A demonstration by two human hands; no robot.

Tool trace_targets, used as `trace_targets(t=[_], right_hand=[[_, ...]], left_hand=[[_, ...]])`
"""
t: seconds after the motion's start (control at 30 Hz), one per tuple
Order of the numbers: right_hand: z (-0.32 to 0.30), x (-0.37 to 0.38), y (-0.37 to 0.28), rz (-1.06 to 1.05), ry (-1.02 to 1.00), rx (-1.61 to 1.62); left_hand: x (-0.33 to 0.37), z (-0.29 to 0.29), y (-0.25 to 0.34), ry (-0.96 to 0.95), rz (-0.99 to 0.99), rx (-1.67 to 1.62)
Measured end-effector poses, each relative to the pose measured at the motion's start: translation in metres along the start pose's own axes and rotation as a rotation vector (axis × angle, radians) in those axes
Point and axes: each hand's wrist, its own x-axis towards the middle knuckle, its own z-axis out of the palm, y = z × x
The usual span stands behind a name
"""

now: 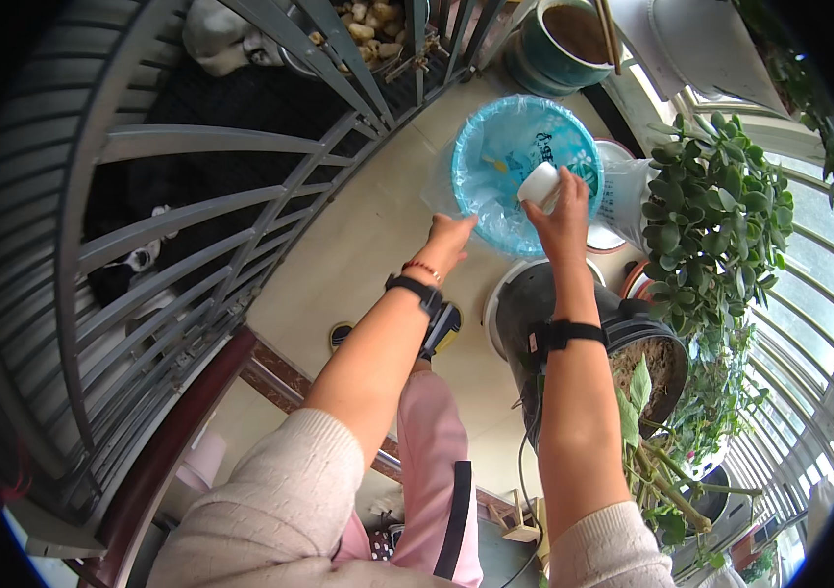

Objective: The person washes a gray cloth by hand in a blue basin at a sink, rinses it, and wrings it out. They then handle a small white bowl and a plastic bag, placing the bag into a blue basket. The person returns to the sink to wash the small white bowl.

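Note:
A blue round bin [461,122] lined with a clear plastic bag [441,181] stands on the floor ahead of me. Over its near right rim, my right hand [566,211] grips a small white cylindrical container [539,183] between thumb and fingers, tilted toward the bin's inside. Whether anything is in the container I cannot see. My left hand [449,243] is at the near left rim, thumb and forefinger apart and nothing visible in it. Inside the bin, a small yellowish bit and dark printing show through the liner.
Metal railings [231,206] run along the left. To the right are a black pot of soil [574,304], a leafy jade plant [721,191] and window bars. A green glazed pot [554,54] stands beyond the bin. My shoe [443,328] is on the tiled floor [358,245].

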Motion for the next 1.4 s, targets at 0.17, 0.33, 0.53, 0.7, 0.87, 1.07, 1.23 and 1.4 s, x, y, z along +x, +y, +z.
trace_targets(t=[0.17,0.33,0.53,0.7,0.87,1.07,1.23,1.4], right_hand=[[-0.007,-0.017,-0.015,-0.117,0.238,0.112],[0.024,-0.034,-0.009,-0.005,-0.13,-0.202],[0.023,-0.015,-0.006,-0.055,-0.567,-0.542],[0.026,-0.01,0.006,-0.109,-0.322,-0.542],[0.027,-0.021,0.011,0.198,0.291,-0.074],[-0.033,-0.083,-0.088,0.733,0.437,1.117],[-0.126,-0.14,-0.186,0.367,0.433,1.401],[-0.222,-0.22,-0.262,0.229,0.501,1.448]], left_hand=[[0.037,0.022,-0.003,0.051,0.074,-0.073],[0.036,0.019,-0.017,0.047,0.112,0.029],[0.03,0.022,-0.02,-0.021,0.12,-0.066],[0.03,0.027,-0.028,-0.035,0.07,-0.152],[0.029,0.023,-0.027,-0.057,0.083,-0.201],[-0.047,-0.015,-0.014,-0.172,-0.093,-0.066],[-0.208,-0.034,-0.003,-0.63,0.282,-0.283],[-0.382,-0.002,-0.005,-1.047,0.403,-0.408]])
